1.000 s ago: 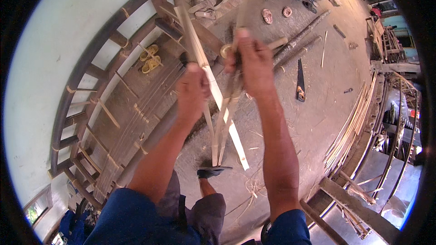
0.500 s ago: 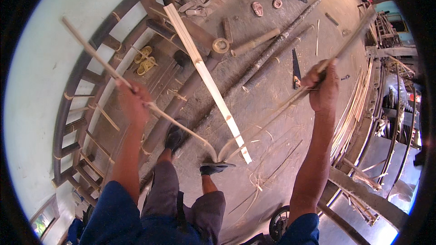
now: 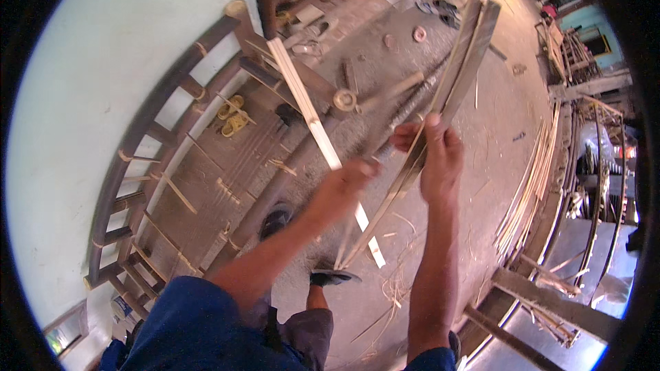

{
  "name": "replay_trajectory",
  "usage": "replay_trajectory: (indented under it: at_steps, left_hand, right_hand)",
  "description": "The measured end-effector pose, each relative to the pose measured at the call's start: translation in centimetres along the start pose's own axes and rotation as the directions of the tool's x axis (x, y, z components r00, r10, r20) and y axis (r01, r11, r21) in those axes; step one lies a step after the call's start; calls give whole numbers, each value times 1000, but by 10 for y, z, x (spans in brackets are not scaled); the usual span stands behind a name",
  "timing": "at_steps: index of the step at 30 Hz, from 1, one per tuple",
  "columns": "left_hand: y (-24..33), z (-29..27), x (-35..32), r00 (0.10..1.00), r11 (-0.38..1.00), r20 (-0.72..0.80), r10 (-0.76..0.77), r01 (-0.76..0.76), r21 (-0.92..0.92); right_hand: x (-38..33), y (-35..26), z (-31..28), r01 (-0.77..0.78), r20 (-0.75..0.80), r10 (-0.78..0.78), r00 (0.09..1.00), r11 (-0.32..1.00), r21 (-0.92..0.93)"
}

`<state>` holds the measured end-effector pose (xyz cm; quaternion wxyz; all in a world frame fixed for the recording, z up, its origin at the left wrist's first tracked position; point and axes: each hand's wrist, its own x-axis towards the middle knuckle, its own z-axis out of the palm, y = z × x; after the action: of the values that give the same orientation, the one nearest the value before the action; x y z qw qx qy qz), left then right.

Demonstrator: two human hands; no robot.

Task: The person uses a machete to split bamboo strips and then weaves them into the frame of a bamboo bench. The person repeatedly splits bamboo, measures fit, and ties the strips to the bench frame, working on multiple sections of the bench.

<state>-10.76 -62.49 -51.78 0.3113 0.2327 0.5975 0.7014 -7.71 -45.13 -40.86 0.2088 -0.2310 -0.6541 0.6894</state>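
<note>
- Head view, hands: bamboo strips (image 3: 440, 103), a thin bundle of long split lengths, stand nearly upright in front of the person, reaching from near the floor up past the hands toward the top of the picture.
- Right hand (image 3: 440, 161) is closed around the bundle at about its middle, thumb up along the strips, fingers wrapped tight.
- Left hand (image 3: 347, 185) sits just beside it, a little lower, and seems pinched on the lower part of the same bundle; blur hides the fingers, so whether it grips or only touches I cannot tell.
- Head view, handling: strips of this kind look light, springy and thin, stiff along the length but ready to bow or splay at the free ends. Split edges may be sharp and splintery. A hold near the middle, as the right hand has it, looks soundest, since the ends would whip about if held low.
- Head view, surroundings: a pale flat slat (image 3: 309, 113) lies slanted on the concrete floor (image 3: 481, 117) behind the hands, by a thick dark bamboo pole (image 3: 275, 192).
- A dark bamboo frame (image 3: 144, 144) with rungs leans by the pale wall at left.
- More loose strips (image 3: 529, 192) lie along the right edge, and shavings are scattered by the person's foot (image 3: 333, 277).
</note>
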Motion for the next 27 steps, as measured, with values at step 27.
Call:
replay_trajectory:
  at_steps: [27]
  left_hand:
    - [16,139,-138,990,977,87,110,-124,172]
  right_hand:
    - [-134,-304,-152,291,-269,-294,917,955,-53]
